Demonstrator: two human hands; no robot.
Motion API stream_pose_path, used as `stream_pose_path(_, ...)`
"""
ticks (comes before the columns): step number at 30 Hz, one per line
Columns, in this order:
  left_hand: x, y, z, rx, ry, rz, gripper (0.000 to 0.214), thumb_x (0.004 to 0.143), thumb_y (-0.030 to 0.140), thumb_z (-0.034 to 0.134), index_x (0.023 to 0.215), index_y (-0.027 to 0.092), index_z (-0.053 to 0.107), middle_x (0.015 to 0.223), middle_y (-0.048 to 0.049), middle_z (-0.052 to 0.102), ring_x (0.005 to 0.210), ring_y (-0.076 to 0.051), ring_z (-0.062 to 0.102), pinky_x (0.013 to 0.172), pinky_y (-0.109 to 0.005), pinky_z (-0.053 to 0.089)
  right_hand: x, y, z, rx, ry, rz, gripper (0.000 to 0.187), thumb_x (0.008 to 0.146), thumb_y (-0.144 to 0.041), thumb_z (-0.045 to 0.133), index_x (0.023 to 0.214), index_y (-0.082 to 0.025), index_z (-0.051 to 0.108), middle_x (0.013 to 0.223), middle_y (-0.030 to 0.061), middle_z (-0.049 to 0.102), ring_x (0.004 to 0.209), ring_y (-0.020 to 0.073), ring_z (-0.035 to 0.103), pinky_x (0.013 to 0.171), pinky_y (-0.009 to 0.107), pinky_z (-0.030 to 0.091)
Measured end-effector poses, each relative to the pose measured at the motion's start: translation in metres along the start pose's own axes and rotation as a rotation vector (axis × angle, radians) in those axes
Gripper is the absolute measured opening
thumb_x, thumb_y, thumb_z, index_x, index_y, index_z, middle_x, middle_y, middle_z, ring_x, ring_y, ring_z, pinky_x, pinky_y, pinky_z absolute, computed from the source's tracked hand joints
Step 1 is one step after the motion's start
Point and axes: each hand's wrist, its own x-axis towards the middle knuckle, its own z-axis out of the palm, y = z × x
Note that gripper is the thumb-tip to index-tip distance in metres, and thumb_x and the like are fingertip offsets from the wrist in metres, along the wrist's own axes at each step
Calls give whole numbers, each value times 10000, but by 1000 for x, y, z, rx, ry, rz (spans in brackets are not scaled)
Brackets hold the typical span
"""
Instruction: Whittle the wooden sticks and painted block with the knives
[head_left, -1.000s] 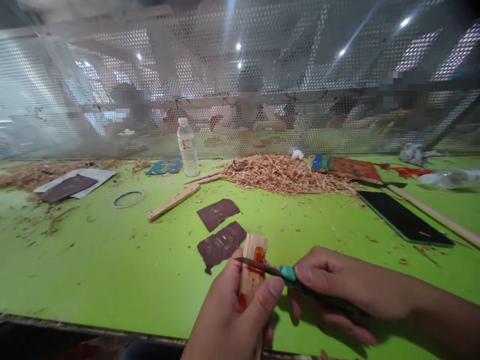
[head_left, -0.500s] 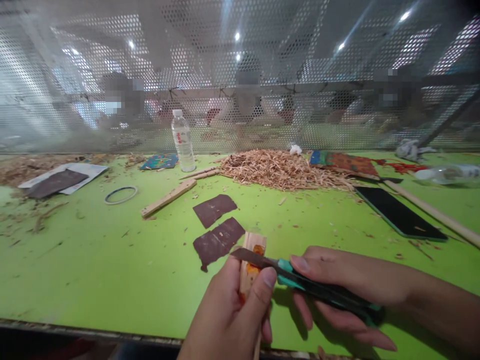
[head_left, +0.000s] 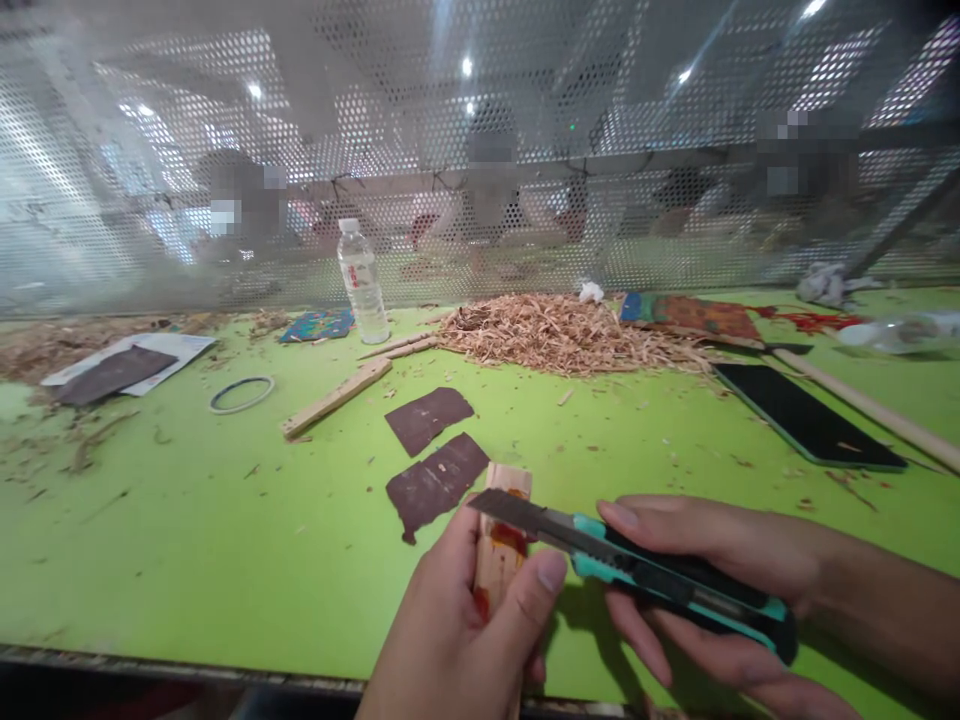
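My left hand (head_left: pixel 472 620) is closed round a flat wooden strip (head_left: pixel 499 570) with orange-red glossy stains on its face. In my right hand (head_left: pixel 720 570) is a black and teal utility knife (head_left: pixel 675 575), gripped with the thumb on top. Its blade, extended, points left and lies across the upper part of the strip, near my left fingers; whether it touches the wood I cannot tell. Two torn pieces of brown sandpaper (head_left: pixel 439 480) lie on the table just beyond my left hand. The strip's lower end is hidden by my palm.
On the green table (head_left: pixel 225 560) are a wood-shavings heap (head_left: pixel 555 335), a water bottle (head_left: pixel 362 285), a notched wooden stick (head_left: pixel 337 398), a ring (head_left: pixel 241 394), a phone (head_left: pixel 810 415) and a long rod (head_left: pixel 870 405). Behind stands a perforated screen (head_left: pixel 420 120), with people beyond.
The knife has turned so its flat side shows more, and its handle has shifted right and down with my right hand. My left hand keeps hold of the strip, almost unmoved.
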Motion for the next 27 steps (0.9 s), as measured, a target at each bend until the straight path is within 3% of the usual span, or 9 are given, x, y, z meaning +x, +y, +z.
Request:
stream_pose_path(6,-3,3,-2,-169,15,-26,679,837,517,778,1406,217,562,833,3,627,625,-96,501,560,-173,423,-3,-6,13,-143,328,-288,655,862,-783,588,877,-135,681,493,-93,386,333,41,271,314,155,239)
stream_pose_path(11,-4,1,-8,-381,-46,-15,679,857,445,794,1466,286,540,856,17,608,665,-82,499,668,-184,451,-2,-5,17,-454,642,-434,595,901,-755,562,927,-170,672,544,-71,393,421,72,316,379,199,214)
stream_pose_path(15,-4,2,-9,-345,-23,-13,672,842,449,807,1447,291,561,885,6,646,719,-100,547,715,-198,480,0,-6,24,-683,828,-464,503,893,-693,628,801,-199,659,600,-42,424,524,108,382,460,228,302)
stream_pose_path(19,-4,3,-8,-298,-24,9,639,836,463,804,1403,261,587,957,-17,684,761,-127,581,733,-220,493,3,-8,26,-851,852,-468,480,887,-653,650,741,-196,655,697,-1,531,678,161,490,591,257,395)
stream_pose_path(23,-4,2,-10,-216,26,-20,575,837,464,805,1336,238,631,757,36,609,652,-95,522,676,-185,465,3,-7,25,-905,789,-410,432,882,-613,683,807,-187,689,670,-24,533,629,136,468,567,241,346)
stream_pose_path(27,-4,4,-9,-232,-8,-33,555,836,470,801,1297,229,608,698,43,619,600,-83,539,594,-157,450,2,-6,25,-968,780,-395,425,882,-609,688,820,-188,688,650,-40,513,596,118,447,541,232,309)
